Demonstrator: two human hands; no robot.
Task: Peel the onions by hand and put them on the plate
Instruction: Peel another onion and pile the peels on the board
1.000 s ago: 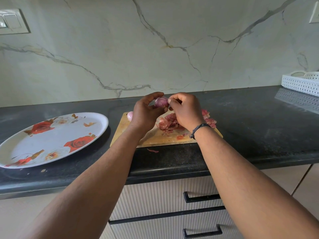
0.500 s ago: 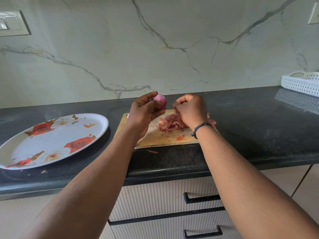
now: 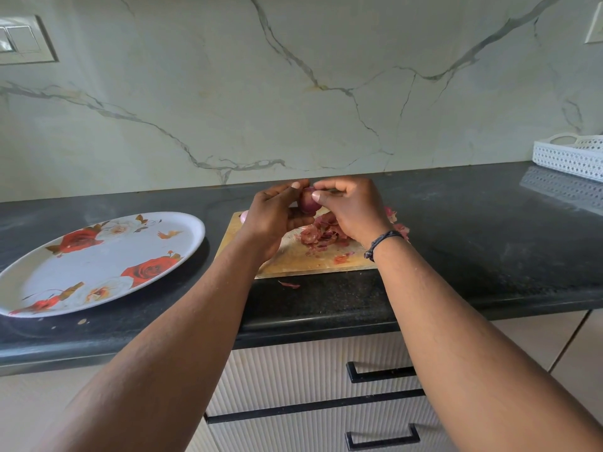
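Left hand: my left hand (image 3: 272, 220) sits at centre frame, above the far end of the cutting board; fingers curl round the onion from the left, with the thumb tip up at the top.
Right hand: my right hand (image 3: 350, 212) meets it from the right; thumb and fingertips are bunched and pinch at the top of the same onion. A dark cord bracelet (image 3: 381, 243) circles that wrist.
Onion in hand: small purple onion (image 3: 308, 201), held between both hands, lifted clear of the board. Only its middle shows; how much skin remains on it, I cannot tell.
Second onion: a pale pink bulb (image 3: 244, 216) peeks out at the board's far left corner, mostly hidden behind my left hand.
Peels: a heap of reddish onion skins (image 3: 321, 234) lies on the board below and between my hands; more scraps show right of my right wrist. One stray peel (image 3: 289, 284) lies on the counter just in front of the board.
Cutting board: wooden board (image 3: 293, 261), centre frame, flat on the black countertop (image 3: 473, 243).
Plate: oval white plate with red rose print (image 3: 98, 265), left of the frame, beside the board and not touching it; no onion on it.
Background: white perforated basket (image 3: 569, 156) at the right edge; wall switch (image 3: 23, 39) in the upper left; drawers with black handles (image 3: 381, 373) in the lower centre.
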